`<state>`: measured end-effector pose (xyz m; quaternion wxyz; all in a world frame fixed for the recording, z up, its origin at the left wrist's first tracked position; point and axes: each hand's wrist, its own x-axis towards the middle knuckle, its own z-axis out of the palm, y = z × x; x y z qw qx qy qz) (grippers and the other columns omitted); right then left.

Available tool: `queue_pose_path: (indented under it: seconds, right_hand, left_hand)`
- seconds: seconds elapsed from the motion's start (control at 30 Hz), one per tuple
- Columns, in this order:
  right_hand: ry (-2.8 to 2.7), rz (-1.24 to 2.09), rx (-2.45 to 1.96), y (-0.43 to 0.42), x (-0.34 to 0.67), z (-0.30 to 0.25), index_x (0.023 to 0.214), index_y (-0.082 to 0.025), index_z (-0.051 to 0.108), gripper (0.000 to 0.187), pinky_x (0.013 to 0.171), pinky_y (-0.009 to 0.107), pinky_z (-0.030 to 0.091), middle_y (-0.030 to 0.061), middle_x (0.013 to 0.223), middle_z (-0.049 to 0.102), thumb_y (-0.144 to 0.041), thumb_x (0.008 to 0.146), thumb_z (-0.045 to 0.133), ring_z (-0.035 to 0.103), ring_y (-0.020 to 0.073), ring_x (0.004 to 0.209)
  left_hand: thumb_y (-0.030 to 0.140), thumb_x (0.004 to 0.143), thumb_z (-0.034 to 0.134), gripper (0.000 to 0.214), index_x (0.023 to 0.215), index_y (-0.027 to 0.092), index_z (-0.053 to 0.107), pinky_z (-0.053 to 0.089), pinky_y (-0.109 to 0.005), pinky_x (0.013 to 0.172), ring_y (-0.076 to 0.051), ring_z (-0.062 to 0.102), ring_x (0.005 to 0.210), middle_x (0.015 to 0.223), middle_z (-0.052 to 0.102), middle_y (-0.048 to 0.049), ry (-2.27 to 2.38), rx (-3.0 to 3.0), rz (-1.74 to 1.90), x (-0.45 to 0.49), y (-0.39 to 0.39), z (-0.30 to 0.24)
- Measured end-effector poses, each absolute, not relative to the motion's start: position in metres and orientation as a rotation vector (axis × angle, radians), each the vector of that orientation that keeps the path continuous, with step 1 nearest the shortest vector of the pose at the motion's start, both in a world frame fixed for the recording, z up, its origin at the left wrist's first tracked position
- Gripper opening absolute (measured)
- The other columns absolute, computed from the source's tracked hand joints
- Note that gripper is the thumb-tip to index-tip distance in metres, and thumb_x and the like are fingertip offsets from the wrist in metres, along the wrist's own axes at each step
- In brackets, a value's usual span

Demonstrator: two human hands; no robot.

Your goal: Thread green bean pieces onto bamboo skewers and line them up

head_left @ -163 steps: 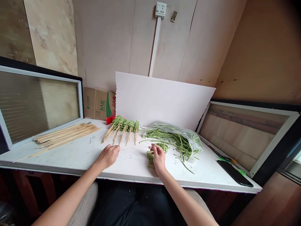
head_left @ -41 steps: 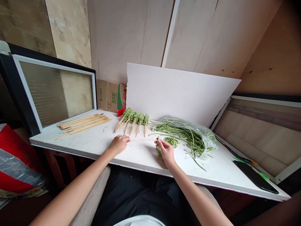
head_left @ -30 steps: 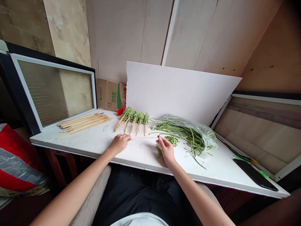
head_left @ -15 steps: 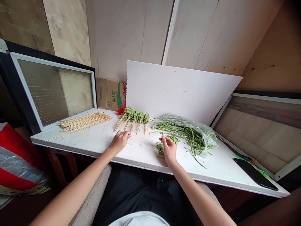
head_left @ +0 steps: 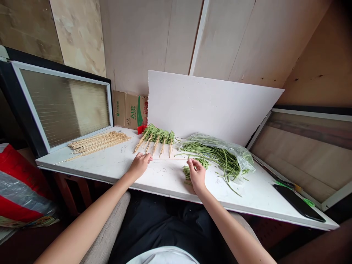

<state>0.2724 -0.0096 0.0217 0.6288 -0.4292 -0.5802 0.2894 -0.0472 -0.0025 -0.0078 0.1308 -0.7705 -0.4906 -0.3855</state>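
Note:
My left hand [head_left: 139, 165] is closed on a thin bamboo skewer [head_left: 168, 158], which runs level across to my right hand. Between the thumb and fingers of my right hand [head_left: 198, 175] is a small piece of green bean [head_left: 188, 158], at the skewer's far end; whether the point has entered it I cannot make out. Cut green bean pieces [head_left: 186, 172] lie in a pile beside and partly behind that hand. Beyond my left hand are several skewers threaded with bean pieces [head_left: 159, 135], laid with their bare sticks toward me.
Loose bamboo skewers [head_left: 100, 142] spread over the left of the white table [head_left: 162, 179]. Long green beans [head_left: 217, 154] spill from a clear plastic bag [head_left: 243, 156] to the right. A black phone [head_left: 298, 202] rests near the right end. Behind stand a cardboard box [head_left: 126, 108] and a white board [head_left: 209, 106].
Both hands have shifted very slightly left, with the skewer still between them. Everything else on the table is where it was.

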Motion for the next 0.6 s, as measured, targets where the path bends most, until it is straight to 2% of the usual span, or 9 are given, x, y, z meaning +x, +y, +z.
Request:
queue_pose_path:
  seconds: [0.23,0.43,0.6]
  right_hand:
    - [-1.337,0.674,-0.971,-0.011,0.2726,0.0222,0.095,-0.019,0.078,0.047,0.078,0.036,0.051,0.0116,0.097,0.077,-0.065,0.085,0.071,0.068,0.0276,0.092]
    - [-1.318,0.725,-0.967,-0.0085,0.2746,0.02,0.092,-0.019,0.081,0.042,0.082,0.038,0.053,0.0123,0.103,0.079,-0.06,0.082,0.077,0.069,0.0302,0.101]
    - [-1.316,0.743,-0.957,-0.0096,0.2748,0.0201,0.092,-0.019,0.082,0.043,0.083,0.04,0.054,0.0131,0.101,0.08,-0.06,0.082,0.077,0.069,0.0315,0.1]
  left_hand:
    - [-0.005,0.079,0.047,0.034,0.088,0.021,0.066,0.046,-0.036,0.08,-0.019,0.064,0.069,0.077,0.074,-0.0016,-1.426,-2.28,-1.073,-0.0497,-0.0025,-0.0079]
    - [-0.003,0.082,0.048,0.032,0.086,0.021,0.068,0.047,-0.036,0.081,-0.02,0.067,0.072,0.084,0.078,-0.0027,-1.404,-2.275,-1.113,-0.0511,-0.0015,-0.0095]
    - [-0.004,0.083,0.049,0.031,0.085,0.021,0.068,0.045,-0.035,0.079,-0.019,0.065,0.07,0.083,0.078,-0.0015,-1.383,-2.294,-1.109,-0.0518,-0.0021,-0.0095]
